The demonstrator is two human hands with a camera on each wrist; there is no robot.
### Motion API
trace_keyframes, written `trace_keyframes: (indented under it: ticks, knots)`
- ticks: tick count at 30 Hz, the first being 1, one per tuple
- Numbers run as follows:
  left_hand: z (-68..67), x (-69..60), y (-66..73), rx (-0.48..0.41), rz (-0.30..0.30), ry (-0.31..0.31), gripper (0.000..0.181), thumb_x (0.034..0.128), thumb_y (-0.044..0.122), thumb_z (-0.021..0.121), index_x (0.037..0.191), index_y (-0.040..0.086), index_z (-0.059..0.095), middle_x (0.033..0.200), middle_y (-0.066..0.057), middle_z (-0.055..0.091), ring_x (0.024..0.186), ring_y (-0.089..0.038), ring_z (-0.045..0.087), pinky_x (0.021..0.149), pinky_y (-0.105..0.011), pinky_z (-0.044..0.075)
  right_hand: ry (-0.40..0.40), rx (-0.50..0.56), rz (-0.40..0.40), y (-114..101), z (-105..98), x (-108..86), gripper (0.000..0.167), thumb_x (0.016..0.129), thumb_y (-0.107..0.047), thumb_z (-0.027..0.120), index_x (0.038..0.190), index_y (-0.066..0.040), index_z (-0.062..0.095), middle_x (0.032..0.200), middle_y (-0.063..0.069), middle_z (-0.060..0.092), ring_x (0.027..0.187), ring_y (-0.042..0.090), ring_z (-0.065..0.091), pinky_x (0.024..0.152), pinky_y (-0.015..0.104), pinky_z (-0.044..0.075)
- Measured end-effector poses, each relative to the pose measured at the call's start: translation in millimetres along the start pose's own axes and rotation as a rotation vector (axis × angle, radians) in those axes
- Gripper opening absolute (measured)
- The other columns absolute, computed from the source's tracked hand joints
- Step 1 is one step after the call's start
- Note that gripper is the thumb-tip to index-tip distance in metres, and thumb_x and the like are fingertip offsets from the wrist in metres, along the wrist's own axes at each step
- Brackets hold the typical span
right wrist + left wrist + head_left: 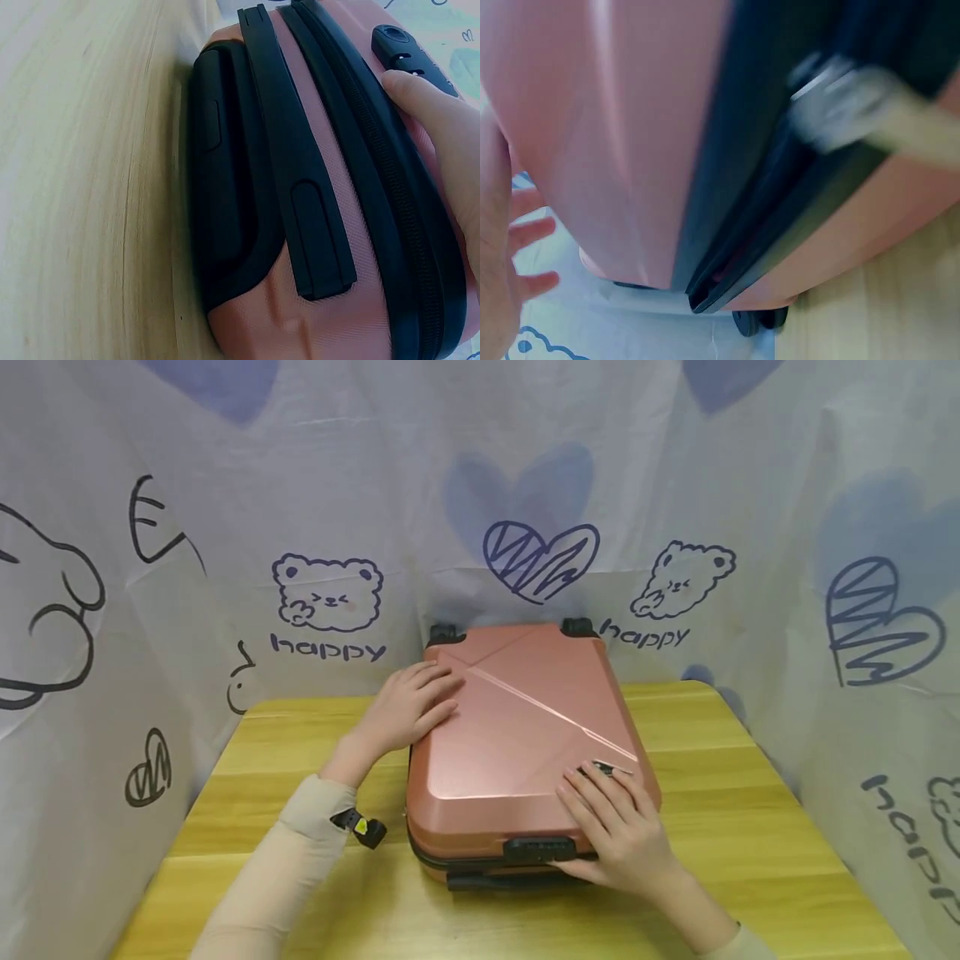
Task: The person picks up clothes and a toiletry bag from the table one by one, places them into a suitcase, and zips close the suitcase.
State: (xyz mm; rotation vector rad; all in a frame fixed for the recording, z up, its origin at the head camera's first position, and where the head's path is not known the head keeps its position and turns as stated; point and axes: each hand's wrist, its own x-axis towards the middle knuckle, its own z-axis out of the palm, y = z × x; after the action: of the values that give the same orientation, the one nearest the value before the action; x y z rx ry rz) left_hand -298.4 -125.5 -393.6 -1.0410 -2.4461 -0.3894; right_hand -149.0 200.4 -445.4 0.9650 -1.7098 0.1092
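A pink hard-shell suitcase (pixel 517 727) lies flat, its wheels (pixel 445 633) toward the back wall. My left hand (pixel 408 706) rests on the lid's left edge with fingers spread. My right hand (pixel 618 831) lies over the front right corner, fingers flat on the lid and thumb down by the black combination lock (pixel 538 849). In the right wrist view the thumb touches the shell beside the lock (pixel 409 52). Below is the black carry handle (pixel 300 165). Along the side, the left wrist view shows a black zip band (pixel 750 217) with a narrow gap near the far corner.
The suitcase sits on a yellow wood-grain table (pixel 285 760). White cloth (pixel 420 485) with hearts and bears hangs around the back and sides, close behind the wheels. A black strap with a small device (pixel 367 831) is on the left wrist.
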Motion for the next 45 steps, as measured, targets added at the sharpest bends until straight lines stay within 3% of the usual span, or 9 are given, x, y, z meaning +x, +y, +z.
trace_keyframes:
  ticks: [5,8,14,19,29,36,40,45]
  knots:
    - [1.0,27.2,-18.9,-0.032,-0.108,-0.152,0.051,0.0976,0.043,0.052,0.142,0.019,0.052,0.148,-0.012,0.048,0.139,-0.036,0.042,0.112,-0.055,0.035,0.019,0.002,0.004,0.6,-0.2,0.8,0.079,0.083,-0.071,0.055,0.117,-0.001,0.068,0.116,0.018,0.07,0.107,0.038,0.063,0.107,0.049,0.039]
    - [2.8,42.1,-30.6,-0.024,-0.166,-0.21,0.053,0.0982,0.047,0.05,0.143,0.02,0.05,0.15,-0.012,0.046,0.138,-0.036,0.042,0.111,-0.055,0.036,0.027,0.004,0.003,0.9,0.4,0.2,0.079,0.081,-0.071,0.057,0.117,-0.001,0.068,0.116,0.018,0.07,0.107,0.037,0.063,0.105,0.049,0.04]
    - [9.5,65.9,-50.4,-0.032,-0.261,-0.283,0.058,0.0973,0.057,0.044,0.145,0.024,0.048,0.149,-0.009,0.047,0.137,-0.034,0.045,0.109,-0.054,0.039,0.041,0.006,-0.006,0.0,1.2,2.7,0.08,0.081,-0.071,0.057,0.118,-0.001,0.067,0.116,0.017,0.07,0.107,0.036,0.064,0.104,0.048,0.041]
    - [14.0,72.5,-58.6,-0.069,-0.328,-0.33,0.067,0.0952,0.065,0.039,0.147,0.023,0.044,0.151,-0.009,0.044,0.136,-0.036,0.045,0.111,-0.055,0.036,0.043,0.004,-0.006,-0.8,1.7,3.2,0.08,0.082,-0.071,0.055,0.118,-0.001,0.067,0.115,0.017,0.07,0.107,0.036,0.064,0.104,0.048,0.041]
    - [7.3,53.8,-50.4,-0.055,-0.366,-0.29,0.069,0.0971,0.062,0.038,0.147,0.015,0.045,0.149,-0.012,0.048,0.137,-0.035,0.044,0.114,-0.056,0.03,0.006,0.067,-0.022,10.4,0.6,-10.3,0.083,0.078,-0.072,0.061,0.121,-0.001,0.066,0.119,0.018,0.069,0.112,0.036,0.062,0.107,0.048,0.04]
    - [1.0,37.7,-42.6,-0.005,-0.343,-0.219,0.066,0.0981,0.058,0.04,0.144,0.012,0.049,0.143,-0.012,0.053,0.131,-0.034,0.05,0.109,-0.055,0.037,0.042,0.119,-0.076,29.3,-3.4,-14.5,0.08,0.081,-0.071,0.058,0.12,-0.001,0.066,0.116,0.019,0.069,0.112,0.036,0.062,0.11,0.047,0.039]
    - [-4.9,23.9,-33.2,0.034,-0.321,-0.155,0.062,0.0986,0.053,0.044,0.139,0.008,0.053,0.137,-0.015,0.058,0.124,-0.037,0.056,0.105,-0.052,0.042,0.036,0.149,-0.104,37.7,-7.8,-18.3,0.081,0.083,-0.071,0.055,0.121,-0.001,0.064,0.115,0.019,0.068,0.113,0.036,0.06,0.113,0.047,0.035]
    - [-12.4,-1.4,-18.6,0.082,-0.329,-0.126,0.059,0.098,0.051,0.046,0.134,0.006,0.058,0.131,-0.016,0.063,0.12,-0.038,0.058,0.103,-0.054,0.041,-0.002,0.211,-0.08,49.9,-15.2,-32.5,0.081,0.086,-0.072,0.05,0.126,-0.002,0.061,0.12,0.022,0.064,0.12,0.039,0.055,0.116,0.051,0.03]
